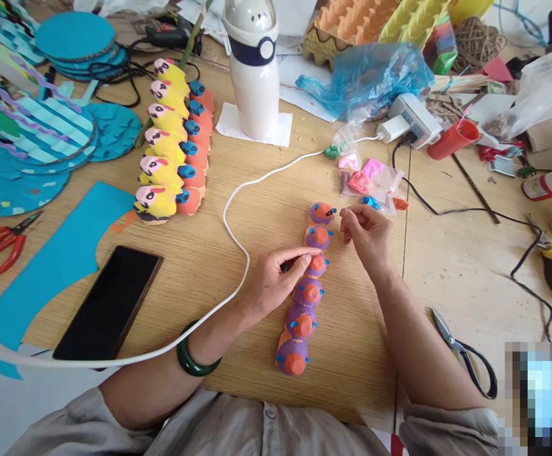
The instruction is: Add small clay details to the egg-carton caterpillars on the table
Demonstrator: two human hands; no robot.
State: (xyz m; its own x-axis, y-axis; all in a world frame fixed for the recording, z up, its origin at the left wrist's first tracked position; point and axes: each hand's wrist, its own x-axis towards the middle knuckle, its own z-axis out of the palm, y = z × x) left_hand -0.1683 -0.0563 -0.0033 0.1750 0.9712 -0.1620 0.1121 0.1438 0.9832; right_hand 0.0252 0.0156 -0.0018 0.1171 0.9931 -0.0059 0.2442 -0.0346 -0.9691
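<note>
An egg-carton strip [305, 314] painted purple lies lengthwise on the table, with an orange clay piece and small blue clay bits on its bumps. My left hand [276, 282] reaches in from the left and grips one of the upper bumps between thumb and index finger. Close beside the top bump, my right hand [370, 237] is closed in a pinch; whatever its fingertips hold, if anything, is too small to make out. Bags of pink clay [371, 177] and a lump of blue clay [371, 202] lie just beyond the right hand.
A white cable [245, 237] curves past my left arm. Left are a phone [109, 304], blue card [52, 266], red-handled pliers [0, 244] and yellow egg-carton strips [166, 149]. A white bottle [256, 82] stands behind. Scissors [466, 354] and a power strip [418, 120] are right.
</note>
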